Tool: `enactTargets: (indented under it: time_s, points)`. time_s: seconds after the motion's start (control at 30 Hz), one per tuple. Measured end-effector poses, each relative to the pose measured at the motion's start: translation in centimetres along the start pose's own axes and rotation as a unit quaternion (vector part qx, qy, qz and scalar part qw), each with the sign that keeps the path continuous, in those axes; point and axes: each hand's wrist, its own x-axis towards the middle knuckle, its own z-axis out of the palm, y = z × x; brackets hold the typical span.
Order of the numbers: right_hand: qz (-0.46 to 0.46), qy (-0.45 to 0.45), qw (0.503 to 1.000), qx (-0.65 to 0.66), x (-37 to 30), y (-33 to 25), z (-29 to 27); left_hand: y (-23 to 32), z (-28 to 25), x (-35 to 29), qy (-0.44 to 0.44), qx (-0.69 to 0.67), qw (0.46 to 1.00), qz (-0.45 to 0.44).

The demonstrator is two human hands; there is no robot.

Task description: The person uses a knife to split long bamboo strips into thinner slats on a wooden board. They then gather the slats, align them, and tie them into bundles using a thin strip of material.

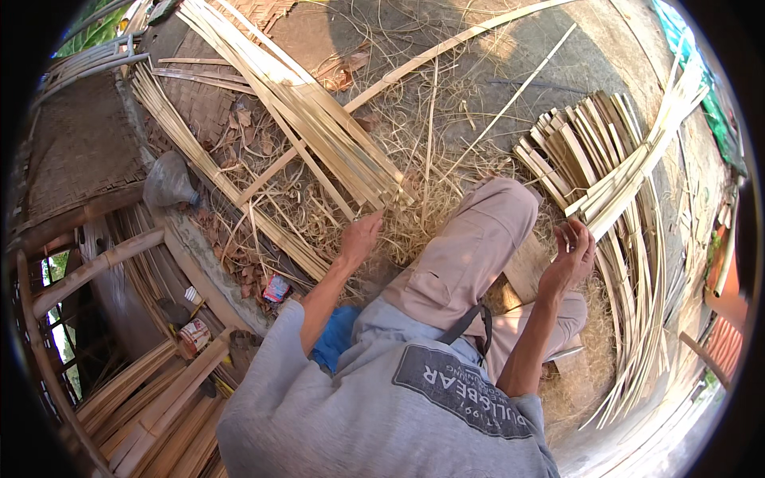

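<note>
My left hand is at the near ends of a long bundle of split bamboo strips that slants away to the upper left. Its fingers are bent together against the strip ends, and the palm side is hidden. My right hand hovers by the near ends of a pale sheaf of bamboo strips, its fingers loosely curled with gaps between them and nothing visible in them. Under that sheaf lies a thick fanned stack of strips. A thin, blade-like piece shows by my right forearm.
Curly bamboo shavings litter the ground around my legs. One long strip crosses under the bundle. At left are a clear plastic jug, a small red-and-white packet and a bamboo frame. A blue cloth or bag sits by my left side.
</note>
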Motion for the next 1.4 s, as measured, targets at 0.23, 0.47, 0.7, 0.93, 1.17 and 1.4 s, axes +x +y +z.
enactTargets:
  time_s: [0.23,0.47,0.7,0.93,1.17,1.4]
  points:
    - [0.159,-0.389,0.907,-0.02,-5.8,5.7,17.6,6.3,4.2,-1.7,-0.21,0.001,0.978,0.021]
    - [0.051,-0.345,0.866,-0.359,-10.2,17.0,21.5,3.2,-4.8,4.5,0.095,-0.031,0.955,-0.281]
    - [0.047,-0.384,0.805,-0.449,-10.1,18.3,22.0,-12.4,-3.9,9.1,0.176,-0.558,0.703,-0.405]
    - [0.175,-0.426,0.852,-0.248,-8.9,19.7,21.6,-7.7,-2.0,12.7,0.125,-0.721,0.605,-0.314]
    - [0.257,-0.516,0.8,-0.166,-8.2,13.0,21.3,-5.3,-6.7,11.2,0.088,-0.782,0.586,-0.191]
    - [0.185,-0.467,0.819,-0.279,-8.9,11.0,19.1,0.8,-9.3,12.4,0.006,-0.862,0.505,-0.052]
